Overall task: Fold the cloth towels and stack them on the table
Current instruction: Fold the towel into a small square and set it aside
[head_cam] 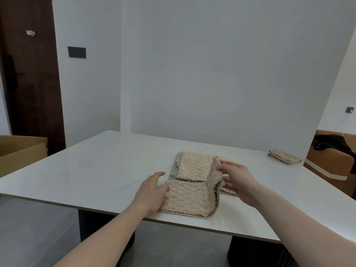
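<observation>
A white desk [96, 170] with faint marble veining carries the things. Near its six o'clock edge lies a beige towel [185, 199], just behind it a pile of beige and grey towels [192, 166]. Well apart, toward two o'clock, sits a small folded stack [284, 157].

The towels [189, 197] at centre are beige cloth with a rough, wavy nap, lying on a smooth, faintly glossy white table [96, 166]; the box [21, 151] at left is matt cardboard.
</observation>
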The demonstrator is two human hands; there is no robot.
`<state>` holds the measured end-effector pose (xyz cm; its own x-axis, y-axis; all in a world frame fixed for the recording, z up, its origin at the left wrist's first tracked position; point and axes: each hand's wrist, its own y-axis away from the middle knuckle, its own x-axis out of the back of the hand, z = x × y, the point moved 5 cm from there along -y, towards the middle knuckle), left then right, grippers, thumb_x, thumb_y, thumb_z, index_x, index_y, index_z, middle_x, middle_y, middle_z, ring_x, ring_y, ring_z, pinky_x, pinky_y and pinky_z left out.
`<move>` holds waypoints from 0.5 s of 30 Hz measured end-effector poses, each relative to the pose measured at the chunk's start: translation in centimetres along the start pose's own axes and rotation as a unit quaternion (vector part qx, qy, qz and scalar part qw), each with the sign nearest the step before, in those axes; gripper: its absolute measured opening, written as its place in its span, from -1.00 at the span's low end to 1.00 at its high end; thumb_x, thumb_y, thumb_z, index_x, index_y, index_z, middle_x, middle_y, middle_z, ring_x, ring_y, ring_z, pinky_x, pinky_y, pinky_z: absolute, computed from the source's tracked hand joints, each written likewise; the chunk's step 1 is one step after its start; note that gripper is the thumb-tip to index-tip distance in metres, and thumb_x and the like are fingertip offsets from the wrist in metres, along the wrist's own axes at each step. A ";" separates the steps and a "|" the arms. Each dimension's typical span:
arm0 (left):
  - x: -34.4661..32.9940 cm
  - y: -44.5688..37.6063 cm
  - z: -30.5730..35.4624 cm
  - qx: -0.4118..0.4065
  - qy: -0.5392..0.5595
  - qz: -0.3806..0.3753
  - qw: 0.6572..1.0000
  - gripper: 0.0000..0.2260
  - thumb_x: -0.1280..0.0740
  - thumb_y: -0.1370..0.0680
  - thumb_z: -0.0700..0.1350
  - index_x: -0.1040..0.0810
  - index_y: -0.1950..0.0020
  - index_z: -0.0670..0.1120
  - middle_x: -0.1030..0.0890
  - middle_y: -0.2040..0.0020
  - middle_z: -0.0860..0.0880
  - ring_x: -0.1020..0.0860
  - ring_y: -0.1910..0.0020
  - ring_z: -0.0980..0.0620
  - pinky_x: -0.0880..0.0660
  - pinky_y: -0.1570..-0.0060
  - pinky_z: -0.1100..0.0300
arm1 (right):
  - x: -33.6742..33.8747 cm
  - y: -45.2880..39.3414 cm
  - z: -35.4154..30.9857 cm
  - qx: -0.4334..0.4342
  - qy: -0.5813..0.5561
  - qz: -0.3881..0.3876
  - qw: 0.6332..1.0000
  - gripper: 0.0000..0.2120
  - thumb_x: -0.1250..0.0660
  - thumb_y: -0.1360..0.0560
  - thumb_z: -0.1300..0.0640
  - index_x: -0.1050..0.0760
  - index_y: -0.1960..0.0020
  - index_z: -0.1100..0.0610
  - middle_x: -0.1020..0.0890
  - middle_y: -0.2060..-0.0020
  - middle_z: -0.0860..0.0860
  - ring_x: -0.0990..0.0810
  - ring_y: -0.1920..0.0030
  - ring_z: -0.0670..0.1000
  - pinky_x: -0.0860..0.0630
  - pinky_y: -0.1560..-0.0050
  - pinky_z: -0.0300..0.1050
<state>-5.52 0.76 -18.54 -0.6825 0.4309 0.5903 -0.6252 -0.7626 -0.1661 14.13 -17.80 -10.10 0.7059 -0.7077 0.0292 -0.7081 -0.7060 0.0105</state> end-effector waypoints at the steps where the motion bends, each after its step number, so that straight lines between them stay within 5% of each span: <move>1: 0.2 0.0 0.0 0.001 0.025 0.004 1.000 -0.55 -0.26 -0.58 0.03 -0.37 -0.49 0.19 -0.37 -0.50 0.10 -0.29 -0.48 0.07 -0.29 -0.41 0.02 | -1.0 0.0 -0.2 0.003 0.000 -0.010 1.000 -0.78 -0.35 -0.56 0.28 -0.63 -0.16 0.13 -0.71 0.23 0.04 -0.63 0.29 0.04 -0.61 0.29 -0.17; 6: 0.7 -0.3 -0.2 0.003 0.123 0.013 0.992 -0.71 -0.28 -0.49 0.03 -0.61 -0.18 0.19 -0.50 -0.34 0.10 -0.43 -0.37 0.06 -0.34 -0.39 0.02 | -5.6 0.1 0.1 0.008 0.036 -0.045 0.998 -0.66 -0.38 -0.56 0.26 -0.56 -0.33 0.12 -0.71 -0.02 0.18 -0.65 0.24 0.02 -0.63 0.27 -0.18; 11: 0.7 -0.6 -0.2 -0.018 0.168 0.008 0.986 -0.75 -0.30 -0.63 -0.08 -0.77 0.08 0.10 -0.56 -0.22 0.14 -0.47 -0.29 0.16 -0.28 -0.28 0.20 | -9.0 0.9 0.8 0.023 0.090 -0.063 0.994 -0.58 -0.37 -0.54 0.29 -0.51 -0.39 0.11 -0.58 0.11 0.10 -0.60 0.32 -0.06 -0.59 0.35 -0.26; 15: 0.8 -0.5 -0.3 -0.001 0.186 -0.004 0.983 -0.70 -0.28 -0.66 0.01 -0.78 0.12 0.05 -0.59 -0.21 0.14 -0.48 -0.25 0.19 -0.27 -0.27 0.21 | -10.3 1.1 2.1 0.019 0.108 -0.092 0.990 -0.55 -0.37 -0.51 0.32 -0.48 -0.38 0.15 -0.64 0.12 0.10 -0.68 0.22 0.04 -0.72 0.06 0.06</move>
<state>-5.83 1.67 -18.27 -0.7683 0.5840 0.2621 -0.6318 -0.7574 -0.1645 6.12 -11.36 -12.44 0.8012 -0.5470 0.2427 -0.5637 -0.8260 -0.0010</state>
